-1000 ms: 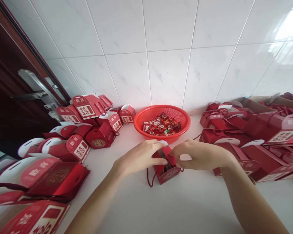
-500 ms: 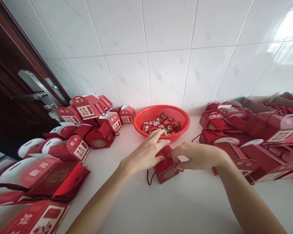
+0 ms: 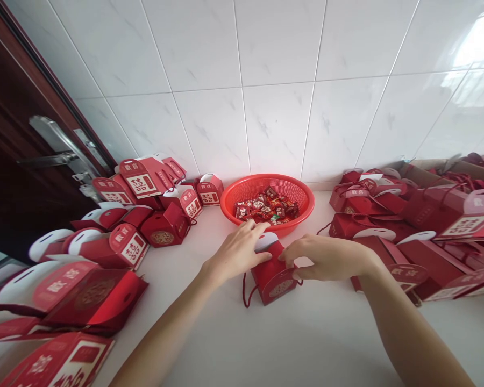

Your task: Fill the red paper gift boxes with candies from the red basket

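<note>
A small red paper gift box [image 3: 271,270] with dark red cord loops at its sides stands on the white surface, in front of the candy basket. My left hand [image 3: 236,252] grips its left side, thumb on the top panel and fingers reaching over the far end. On the right side, my right hand [image 3: 325,257] has bent fingers pressed against the top edge and near flap; some fingertips are hidden. A pale rounded flap [image 3: 268,237] shows at the far end of the box.
A red plastic basket [image 3: 307,207] holding wrapped candies [image 3: 272,204] stands by the tiled wall. Assembled red boxes [image 3: 135,244] crowd the left, beside a dark door with a metal handle [image 3: 60,158]. More red boxes [image 3: 387,255] are piled at right.
My left hand has drawn back slightly left and down, uncovering more of the box's top and pale far flap. My right hand has barely moved.
</note>
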